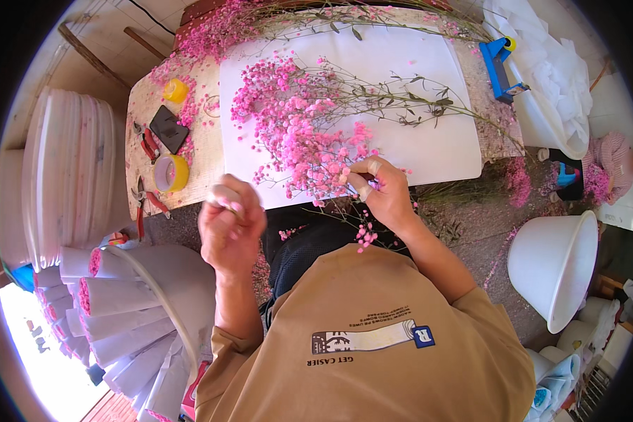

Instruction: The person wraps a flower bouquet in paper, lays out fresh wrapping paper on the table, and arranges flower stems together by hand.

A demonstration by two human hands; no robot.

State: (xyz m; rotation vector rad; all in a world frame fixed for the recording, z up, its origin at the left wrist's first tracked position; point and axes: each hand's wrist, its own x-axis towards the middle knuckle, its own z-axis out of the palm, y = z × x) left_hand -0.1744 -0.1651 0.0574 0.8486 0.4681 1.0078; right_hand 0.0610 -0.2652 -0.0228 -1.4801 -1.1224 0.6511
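The right hand's (388, 197) fingers pinch pink flowers (309, 151) beside white paper (436, 155); the blurred left hand (232, 232) grips a small sprig (230, 206).

Pink flowers (218, 32) line the table's (205, 158) far edge; a white sheet (429, 70) covers the middle. Near the left edge lie pruners (150, 145), tape rolls (181, 173) and, seemingly, a phone (169, 129).
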